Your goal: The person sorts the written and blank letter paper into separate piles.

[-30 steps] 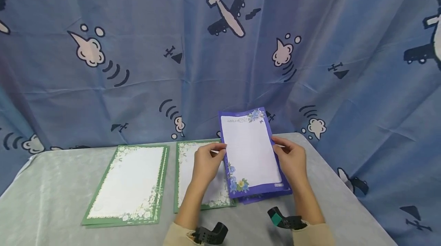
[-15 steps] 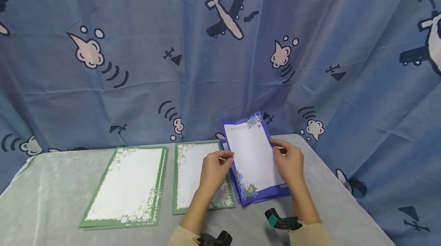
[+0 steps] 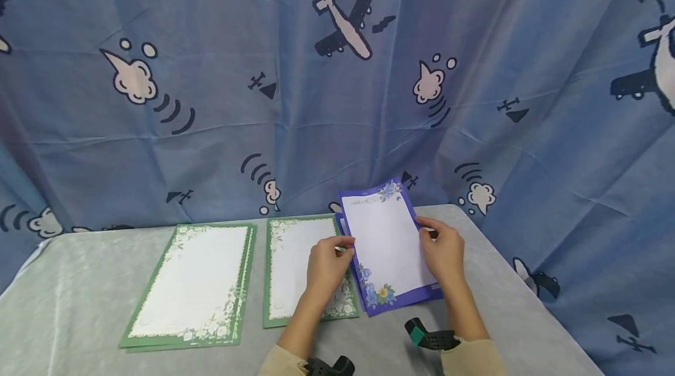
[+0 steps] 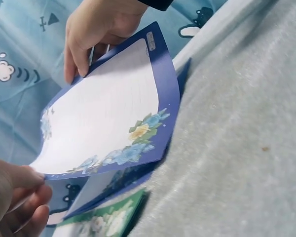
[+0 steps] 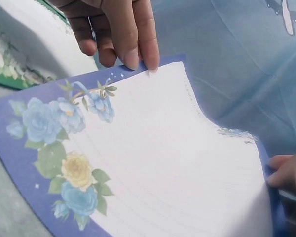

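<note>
A sheet of writing paper (image 3: 387, 241) with a purple border and blue flowers is held by both hands at the right of the table. My left hand (image 3: 327, 267) pinches its left edge between thumb and finger, over part of a green-bordered sheet. On the opposite edge, my right hand (image 3: 445, 250) grips with thumb and fingers. The paper bows in the left wrist view, lifted above another purple-bordered sheet (image 4: 133, 177). Most of that lower sheet is hidden. In the right wrist view, the flowered corner (image 5: 74, 163) curves near the camera.
One green-bordered sheet (image 3: 292, 265) lies left of the purple paper, partly under the left forearm. Farther left, green-bordered sheets (image 3: 190, 282) overlap slightly. All rest on a grey cloth-covered table (image 3: 79, 294). A blue printed curtain (image 3: 211, 101) hangs behind the table and along its right side.
Both hands have brought the purple paper down and tilted it, its lower edge shifting right. Over the last half second it sank slightly more at its top. The green sheets stay in place.
</note>
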A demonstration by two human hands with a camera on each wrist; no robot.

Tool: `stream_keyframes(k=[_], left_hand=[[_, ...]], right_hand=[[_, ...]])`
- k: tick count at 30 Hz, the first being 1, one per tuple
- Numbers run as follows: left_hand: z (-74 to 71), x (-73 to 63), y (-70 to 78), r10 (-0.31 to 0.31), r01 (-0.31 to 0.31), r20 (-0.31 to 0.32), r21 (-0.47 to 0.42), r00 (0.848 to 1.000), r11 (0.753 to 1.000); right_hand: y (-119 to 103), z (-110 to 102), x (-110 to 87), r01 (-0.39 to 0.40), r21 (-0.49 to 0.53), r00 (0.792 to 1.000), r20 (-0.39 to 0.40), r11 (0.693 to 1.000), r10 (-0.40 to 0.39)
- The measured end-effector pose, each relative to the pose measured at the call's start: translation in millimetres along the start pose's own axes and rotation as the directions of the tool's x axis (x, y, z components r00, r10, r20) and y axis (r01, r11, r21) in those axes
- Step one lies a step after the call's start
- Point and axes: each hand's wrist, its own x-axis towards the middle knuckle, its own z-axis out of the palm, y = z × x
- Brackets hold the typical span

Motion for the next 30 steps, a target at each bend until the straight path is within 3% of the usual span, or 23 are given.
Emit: stream_keyframes(k=[15,30], left_hand=[[7.1,-1.8,-15.4,-0.041,0.041,-0.002,0.089,0.999,0.995],[15.6,-4.2,-24.1,-0.012,0.007,0.025,0.195,1.000,0.981]], right_hand=[[26.3,20.2,-2.2,-0.002,-0.043,0.999,0.053,0.999,0.005],[41.8,26.9,-6.7,-0.027,-0.056,0.999,0.046,0.998,0.030]])
